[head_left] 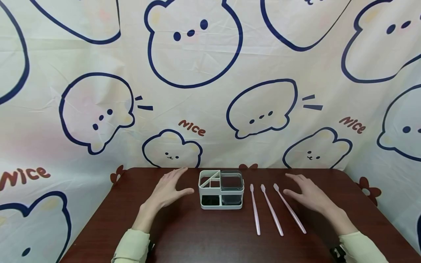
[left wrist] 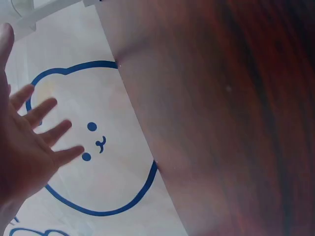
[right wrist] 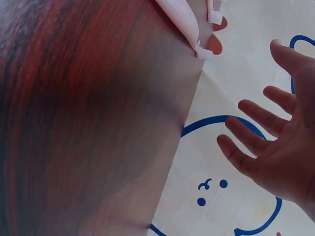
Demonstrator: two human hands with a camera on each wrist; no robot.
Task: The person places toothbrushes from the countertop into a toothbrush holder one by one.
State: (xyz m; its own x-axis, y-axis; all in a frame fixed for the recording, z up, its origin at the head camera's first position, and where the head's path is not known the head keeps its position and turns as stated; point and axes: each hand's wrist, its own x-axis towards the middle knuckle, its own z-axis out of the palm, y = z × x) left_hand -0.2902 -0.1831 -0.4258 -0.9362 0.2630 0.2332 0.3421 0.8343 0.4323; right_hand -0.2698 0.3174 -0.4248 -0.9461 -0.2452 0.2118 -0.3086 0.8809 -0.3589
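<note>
A pale holder [head_left: 210,190] with several compartments stands near the back of the table; a clear cup [head_left: 231,181] fills its right side. To its right lie three pink toothbrushes, a left one [head_left: 255,212], a middle one [head_left: 272,210] and a right one [head_left: 289,208], heads toward the back edge. Left of the holder my left hand [head_left: 169,190] hovers with fingers extended and thumb toward it, touching nothing. My right hand [head_left: 307,193] is just right of the right toothbrush, fingers straight and holding nothing. The right wrist view catches parts of two toothbrushes [right wrist: 179,19].
The dark brown wooden table [head_left: 204,241] ends at a cartoon-printed cloth [head_left: 210,102] hanging behind it and at both sides. Pale green sleeves [head_left: 133,245] cover both forearms, with dark bands at the wrists.
</note>
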